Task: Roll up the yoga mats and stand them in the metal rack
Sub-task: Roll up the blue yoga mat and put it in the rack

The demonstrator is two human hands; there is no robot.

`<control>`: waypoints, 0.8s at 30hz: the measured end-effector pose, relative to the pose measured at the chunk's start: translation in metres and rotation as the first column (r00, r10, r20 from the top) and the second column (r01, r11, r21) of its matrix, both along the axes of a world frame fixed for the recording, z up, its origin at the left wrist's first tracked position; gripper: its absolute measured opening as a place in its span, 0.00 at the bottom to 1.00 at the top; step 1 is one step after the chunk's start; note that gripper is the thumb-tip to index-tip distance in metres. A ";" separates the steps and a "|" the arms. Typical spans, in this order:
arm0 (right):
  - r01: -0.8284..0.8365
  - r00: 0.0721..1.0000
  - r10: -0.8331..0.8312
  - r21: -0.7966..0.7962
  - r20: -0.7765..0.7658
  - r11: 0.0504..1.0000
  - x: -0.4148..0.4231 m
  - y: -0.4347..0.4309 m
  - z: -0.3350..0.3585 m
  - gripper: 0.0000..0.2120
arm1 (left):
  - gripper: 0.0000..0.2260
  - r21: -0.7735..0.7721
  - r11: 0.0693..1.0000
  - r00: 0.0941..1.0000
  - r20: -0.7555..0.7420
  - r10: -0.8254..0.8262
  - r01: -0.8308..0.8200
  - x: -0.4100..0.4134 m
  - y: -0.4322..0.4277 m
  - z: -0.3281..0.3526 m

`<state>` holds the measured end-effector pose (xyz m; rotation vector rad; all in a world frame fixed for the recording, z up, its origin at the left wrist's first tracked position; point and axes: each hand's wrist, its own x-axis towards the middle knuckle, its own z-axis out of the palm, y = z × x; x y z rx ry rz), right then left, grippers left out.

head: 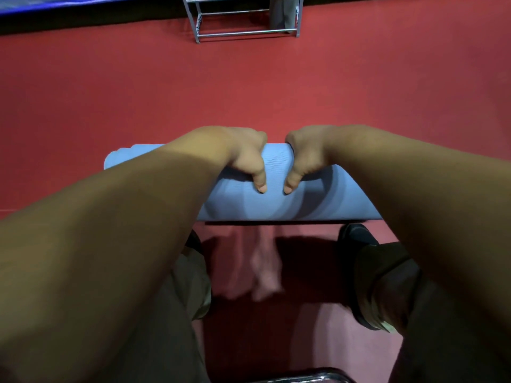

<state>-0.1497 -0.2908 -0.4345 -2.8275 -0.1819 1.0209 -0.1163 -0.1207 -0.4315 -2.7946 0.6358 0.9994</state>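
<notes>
The left grip (pixel 243 156) and the right grip (pixel 308 154) are set side by side at the middle of the rolled blue yoga mat (pixel 276 205). Each is closed round it, with the fingers curled over the far side and the thumbs (pixel 260 181) pressed on the near face. The mat is held low in front of the person, over the red floor (pixel 249 87), well apart from the metal rack (pixel 246 33) at the far edge of that floor. The step in hand is judged to be the tightening or lifting of the finished roll. It is best done with even pressure in both grips, so that the layers are not let slide into a cone. Since both grips are crowded at the centre, the ends are left unsupported, and a wider hold may be needed before the roll is carried and stood upright. The loose outer edge should be kept pinned, lest the foam spring open. Much is concealed: the fingertips are hidden behind the roll, the mat's right end is covered by the forearm, and the free edge cannot be located. Whether the roll is resting on the floor or raised off it cannot be told, though a dark shadow is seen under its near edge. The rack is cut off at the top, and a grey upright shape (pixel 282 15) within it cannot be identified.
</notes>
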 end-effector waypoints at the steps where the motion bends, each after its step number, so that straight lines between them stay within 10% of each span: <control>1: 0.004 1.000 -0.004 -0.003 -0.017 1.000 0.000 -0.001 -0.001 0.42 | 0.40 0.025 1.000 1.000 -0.010 -0.010 0.010 -0.002 -0.002 -0.001; 6: 0.080 0.995 -0.079 0.028 -0.056 0.996 -0.001 -0.004 -0.003 0.37 | 0.56 0.161 0.974 0.976 0.121 -0.179 0.159 -0.014 -0.013 -0.003; 24: -0.051 0.999 0.052 -0.074 0.017 0.996 0.000 0.001 0.004 0.58 | 0.38 0.036 0.999 0.999 0.017 0.028 -0.028 -0.001 0.001 0.012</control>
